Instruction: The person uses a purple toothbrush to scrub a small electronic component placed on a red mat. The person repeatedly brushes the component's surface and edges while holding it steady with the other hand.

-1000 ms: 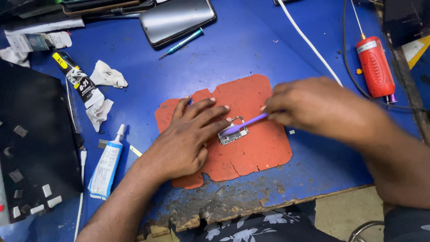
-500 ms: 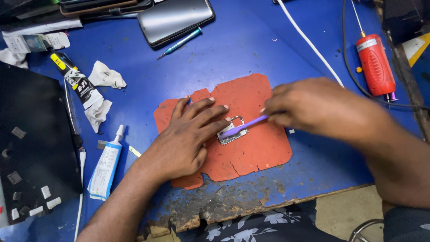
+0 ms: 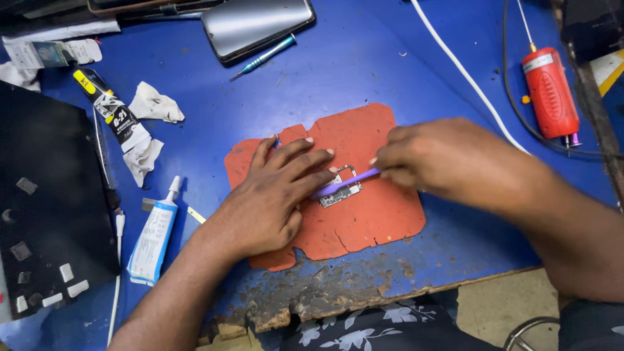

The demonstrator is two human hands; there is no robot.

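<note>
The blue bench (image 3: pixel 364 71) fills most of the view, its near edge chipped and worn down to bare wood. A black panel (image 3: pixel 45 208) with small pale squares on it lies along the left edge. Near the middle of the near edge sits a ragged orange mat (image 3: pixel 374 214), and both hands work over it. The left hand (image 3: pixel 273 201) lies flat on the mat's left half, fingers spread and stretched forward — their tips press down beside a small metal circuit board (image 3: pixel 339 192) at the mat's centre, pinning it in place rather than gripping it. The right hand (image 3: pixel 448 159) comes in from the right edge with its fingers curled tight around a thin purple tool (image 3: pixel 344 184), whose far end rests across the board, just by the left fingertips. At the far edge lies a dark phone (image 3: pixel 257 26), glass up, with a slim teal screwdriver (image 3: pixel 263 57) just beside its near side. A red cylinder-shaped tool (image 3: pixel 549 91) lies toward the far right corner, and a white cable (image 3: pixel 461 71) runs slantwise between it and the mat. Toward the left edge lie a black-and-yellow glue tube (image 3: pixel 107 107), a white glue tube (image 3: pixel 153 237) and crumpled white tissue (image 3: pixel 153 104) — all well apart from the mat.
</note>
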